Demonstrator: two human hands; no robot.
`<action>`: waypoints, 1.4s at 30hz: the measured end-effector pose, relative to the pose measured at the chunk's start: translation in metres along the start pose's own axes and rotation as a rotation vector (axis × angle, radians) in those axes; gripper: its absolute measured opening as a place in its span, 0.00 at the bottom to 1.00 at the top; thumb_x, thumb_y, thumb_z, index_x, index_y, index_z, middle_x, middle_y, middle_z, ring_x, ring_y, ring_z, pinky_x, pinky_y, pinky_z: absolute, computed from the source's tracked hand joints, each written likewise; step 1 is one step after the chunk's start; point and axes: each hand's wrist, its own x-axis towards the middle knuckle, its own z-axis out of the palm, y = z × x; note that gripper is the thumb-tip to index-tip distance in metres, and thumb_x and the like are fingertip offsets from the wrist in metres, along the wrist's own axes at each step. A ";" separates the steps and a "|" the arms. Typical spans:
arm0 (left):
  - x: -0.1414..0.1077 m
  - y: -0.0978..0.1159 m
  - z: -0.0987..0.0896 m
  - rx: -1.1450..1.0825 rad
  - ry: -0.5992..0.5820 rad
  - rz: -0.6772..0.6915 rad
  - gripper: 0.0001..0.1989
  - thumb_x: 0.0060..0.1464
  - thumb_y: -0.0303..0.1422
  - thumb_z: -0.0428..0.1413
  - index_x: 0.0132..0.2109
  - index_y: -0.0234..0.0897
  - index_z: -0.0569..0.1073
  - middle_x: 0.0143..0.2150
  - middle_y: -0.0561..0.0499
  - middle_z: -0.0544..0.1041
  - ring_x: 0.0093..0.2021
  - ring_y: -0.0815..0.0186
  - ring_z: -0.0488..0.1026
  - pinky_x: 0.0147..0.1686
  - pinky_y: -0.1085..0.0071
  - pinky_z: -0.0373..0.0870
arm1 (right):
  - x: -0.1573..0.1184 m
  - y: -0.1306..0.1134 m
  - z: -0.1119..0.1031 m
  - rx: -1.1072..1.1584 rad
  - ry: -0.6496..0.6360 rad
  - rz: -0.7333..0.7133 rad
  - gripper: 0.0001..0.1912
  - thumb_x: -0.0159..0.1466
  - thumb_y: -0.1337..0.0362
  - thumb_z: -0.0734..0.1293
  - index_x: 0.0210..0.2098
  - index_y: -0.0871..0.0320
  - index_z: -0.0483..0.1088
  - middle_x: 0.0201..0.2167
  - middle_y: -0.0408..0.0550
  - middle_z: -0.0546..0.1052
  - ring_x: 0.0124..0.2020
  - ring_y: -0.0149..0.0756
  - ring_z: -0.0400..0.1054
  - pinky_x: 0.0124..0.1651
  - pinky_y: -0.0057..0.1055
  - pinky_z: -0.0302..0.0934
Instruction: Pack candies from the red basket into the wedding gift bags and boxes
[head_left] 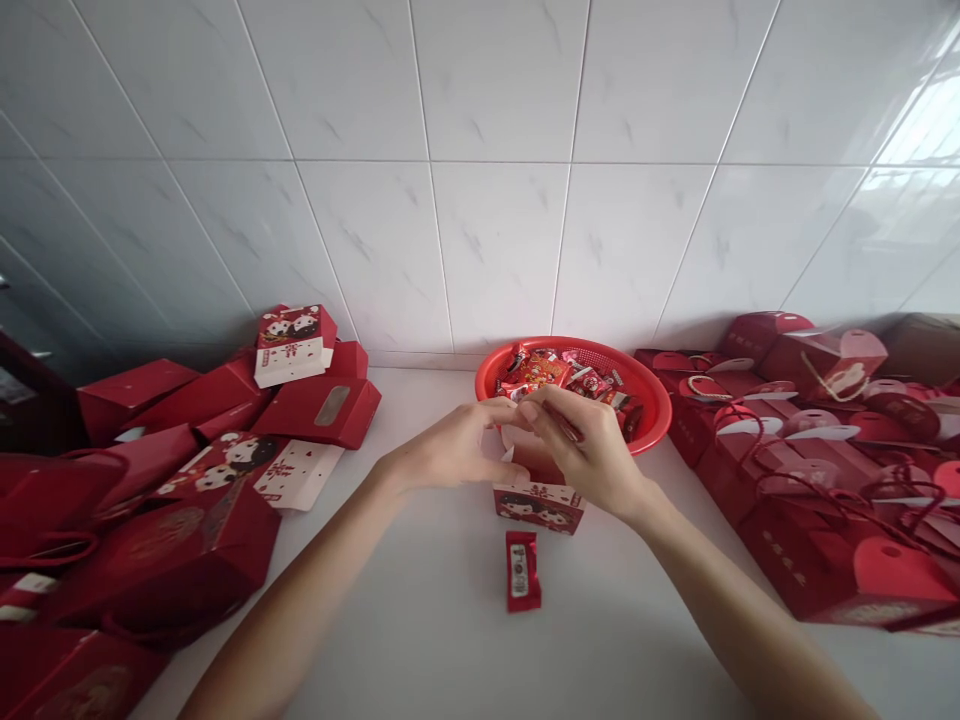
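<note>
A small red-and-white gift box (540, 510) with a cartoon couple on its front stands on the table with its top open. My left hand (450, 445) arches over its left side, fingers and thumb wide apart, the thumb at the front rim. Above the box's right side is my right hand (596, 445), its fingers bent and pinched together. A bit of red shows beneath those fingers, too hidden to name. The fingertips of both hands meet or nearly meet over the opening. In front of the box lies a red wrapped candy (523, 572).
Behind my hands, against the tiled wall (495, 230), a red plastic basket (660, 410) holds assorted wrapped candies (544, 370). Several red gift boxes (217, 530) are heaped at left. Rows of red boxes with cord handles (832, 540) fill the right side of the white table (420, 630).
</note>
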 end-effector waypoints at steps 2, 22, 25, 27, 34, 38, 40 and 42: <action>0.000 0.001 0.000 0.021 0.008 -0.015 0.22 0.50 0.38 0.66 0.53 0.45 0.77 0.50 0.51 0.78 0.52 0.55 0.74 0.50 0.62 0.70 | 0.000 -0.003 -0.004 0.135 0.016 0.030 0.13 0.73 0.57 0.60 0.35 0.57 0.66 0.29 0.44 0.73 0.28 0.30 0.64 0.35 0.29 0.61; 0.003 -0.009 -0.001 0.037 0.013 0.009 0.21 0.48 0.42 0.67 0.50 0.44 0.79 0.57 0.48 0.76 0.57 0.54 0.72 0.51 0.63 0.71 | -0.017 -0.036 -0.013 -0.065 -0.413 -0.171 0.05 0.69 0.67 0.63 0.38 0.56 0.72 0.32 0.45 0.78 0.31 0.33 0.70 0.37 0.30 0.64; 0.003 -0.010 -0.002 0.060 0.024 -0.013 0.28 0.47 0.45 0.67 0.55 0.43 0.77 0.62 0.46 0.73 0.59 0.52 0.71 0.54 0.61 0.70 | -0.041 -0.043 0.011 -0.392 -0.873 -0.269 0.07 0.68 0.64 0.66 0.42 0.60 0.73 0.33 0.49 0.79 0.33 0.38 0.72 0.35 0.33 0.64; 0.002 -0.009 -0.003 0.074 0.025 -0.002 0.28 0.47 0.46 0.67 0.55 0.42 0.77 0.60 0.46 0.74 0.58 0.52 0.71 0.56 0.60 0.69 | -0.059 -0.037 0.040 -0.629 -1.015 -0.315 0.11 0.66 0.64 0.67 0.44 0.65 0.73 0.35 0.56 0.79 0.34 0.42 0.73 0.35 0.36 0.65; 0.001 -0.006 -0.002 0.030 0.014 -0.039 0.28 0.47 0.44 0.68 0.56 0.42 0.76 0.62 0.45 0.73 0.60 0.52 0.70 0.55 0.61 0.70 | -0.084 -0.013 0.102 -0.812 -0.968 -0.433 0.11 0.61 0.72 0.68 0.44 0.68 0.72 0.33 0.57 0.76 0.35 0.43 0.71 0.32 0.35 0.65; 0.002 -0.009 -0.002 -0.002 0.004 -0.079 0.30 0.46 0.45 0.68 0.57 0.44 0.76 0.64 0.46 0.72 0.58 0.53 0.72 0.54 0.62 0.71 | -0.076 -0.014 0.094 -0.911 -0.994 -0.325 0.16 0.56 0.71 0.73 0.43 0.68 0.73 0.32 0.58 0.75 0.35 0.44 0.70 0.28 0.33 0.64; 0.002 -0.010 -0.002 0.003 0.003 -0.079 0.31 0.46 0.45 0.68 0.57 0.44 0.76 0.64 0.46 0.72 0.58 0.53 0.72 0.54 0.62 0.70 | -0.075 -0.014 0.092 -0.946 -0.972 -0.280 0.15 0.54 0.71 0.74 0.41 0.68 0.73 0.31 0.57 0.75 0.34 0.45 0.71 0.26 0.33 0.64; 0.002 -0.010 -0.002 0.010 0.005 -0.076 0.31 0.46 0.46 0.68 0.57 0.44 0.76 0.64 0.46 0.72 0.59 0.53 0.72 0.53 0.63 0.70 | -0.076 -0.013 0.094 -0.959 -0.965 -0.241 0.16 0.51 0.71 0.75 0.39 0.67 0.73 0.30 0.57 0.75 0.33 0.45 0.71 0.25 0.33 0.64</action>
